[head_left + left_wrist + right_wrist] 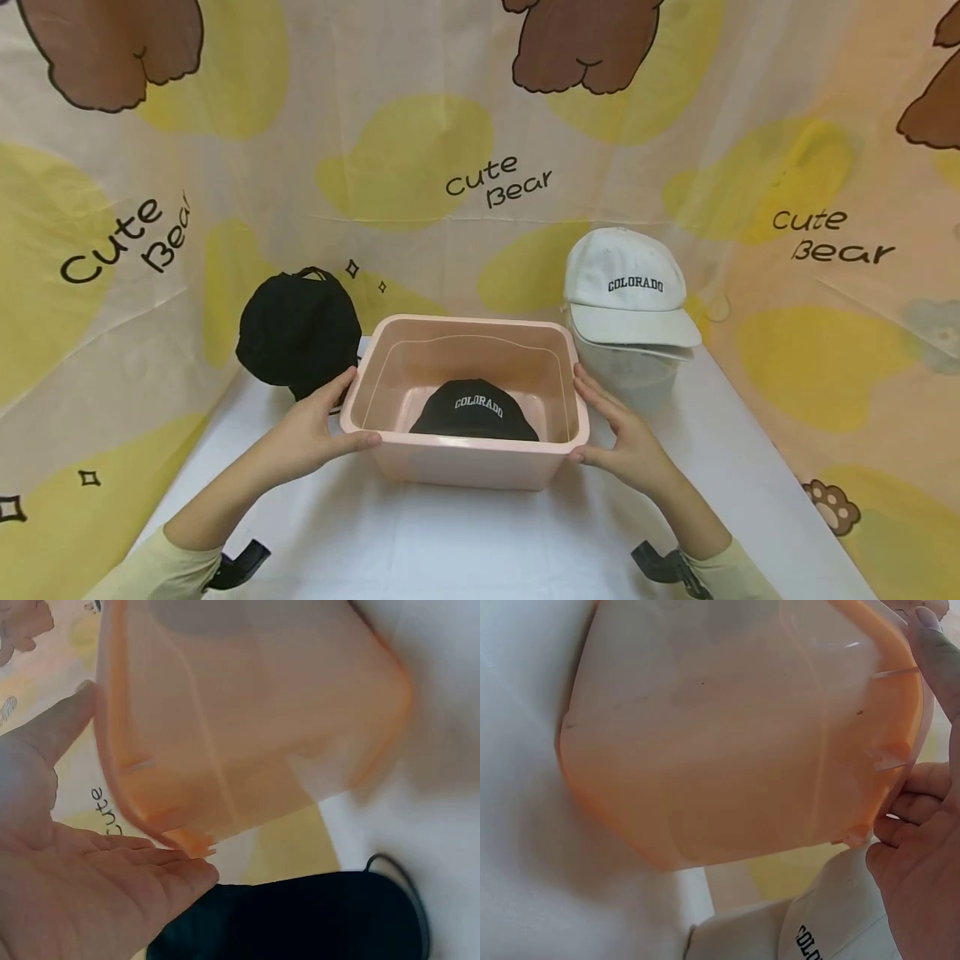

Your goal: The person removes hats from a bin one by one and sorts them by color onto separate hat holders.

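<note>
A pink plastic bin (465,468) is in the middle of the head view, between both hands. Inside it lies a black cap (468,423) lettered COLORADO, its lower part hidden by the front wall. My left hand (307,437) grips the bin's left front corner, thumb on the front rim and fingers along the left side. At the right front corner my right hand (630,442) holds the rim; its fingers (911,810) bend beneath the edge in the right wrist view. Left of the bin, close to my left fingers, is another black cap (296,329).
Behind my right hand, a white COLORADO cap (626,279) sits atop a pale translucent stand (637,383), with another brim showing under it. A white cloth covers the table (450,542). A bear-printed curtain (420,167) hangs at the back and sides.
</note>
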`<state>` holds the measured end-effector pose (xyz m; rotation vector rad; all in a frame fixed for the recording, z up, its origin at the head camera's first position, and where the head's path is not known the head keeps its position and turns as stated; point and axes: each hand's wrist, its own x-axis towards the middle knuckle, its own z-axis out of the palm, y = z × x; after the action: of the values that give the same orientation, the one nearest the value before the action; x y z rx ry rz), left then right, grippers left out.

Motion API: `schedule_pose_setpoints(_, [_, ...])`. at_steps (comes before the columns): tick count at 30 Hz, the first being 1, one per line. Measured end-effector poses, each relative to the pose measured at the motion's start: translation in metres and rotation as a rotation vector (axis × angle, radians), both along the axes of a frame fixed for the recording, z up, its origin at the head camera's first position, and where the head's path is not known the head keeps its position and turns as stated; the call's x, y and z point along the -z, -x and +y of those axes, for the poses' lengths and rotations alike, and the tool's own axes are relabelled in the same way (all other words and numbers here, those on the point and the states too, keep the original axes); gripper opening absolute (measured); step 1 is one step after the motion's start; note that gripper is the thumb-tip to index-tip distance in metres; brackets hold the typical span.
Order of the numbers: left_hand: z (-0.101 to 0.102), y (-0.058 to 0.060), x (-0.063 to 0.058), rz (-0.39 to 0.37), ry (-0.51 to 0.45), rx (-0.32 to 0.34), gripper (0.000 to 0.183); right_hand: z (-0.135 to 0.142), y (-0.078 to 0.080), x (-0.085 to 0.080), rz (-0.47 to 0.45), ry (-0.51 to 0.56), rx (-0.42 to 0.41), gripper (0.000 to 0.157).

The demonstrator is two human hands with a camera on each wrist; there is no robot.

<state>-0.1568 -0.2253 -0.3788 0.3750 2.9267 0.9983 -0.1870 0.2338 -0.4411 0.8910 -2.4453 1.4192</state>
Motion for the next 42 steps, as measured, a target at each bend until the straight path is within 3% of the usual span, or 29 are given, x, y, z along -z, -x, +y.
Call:
schedule_pose_setpoints(7, [0.0,0.002,-0.036,0.027,0.106,0.051,0.112,0.0,0.0,-0.002,0.031,-0.03,0.011,0.102])
schedule_pose_setpoints(10, [0.005,0.005,-0.054,0.071,0.131,0.096,0.102,0.0,0.0,-0.002,0.049,-0.046,0.016,0.102])
schedule_pose_setpoints(13, [0.013,0.012,-0.064,0.103,0.138,0.136,0.092,0.001,0.0,-0.002,0.053,-0.055,0.029,0.103])
schedule_pose_setpoints(22, [0.044,0.035,-0.073,0.038,0.191,0.257,0.084,0.004,-0.003,-0.005,0.063,-0.102,0.035,0.1])
schedule_pose_setpoints(26, [0.056,0.045,-0.08,-0.049,0.235,0.321,0.077,0.003,-0.003,-0.012,0.064,-0.153,0.041,0.097])
schedule_pose_setpoints(30, [0.07,0.053,-0.081,-0.132,0.285,0.384,0.074,0.002,-0.004,-0.018,0.068,-0.193,0.05,0.099])
schedule_pose_setpoints(38, [0.1,0.066,-0.086,-0.162,0.434,0.551,0.07,0.004,-0.006,-0.032,0.057,-0.298,0.047,0.101])
schedule_pose_setpoints(42, [0.112,0.072,-0.083,-0.229,0.432,0.61,0.065,0.003,-0.004,-0.04,0.052,-0.337,0.043,0.101])
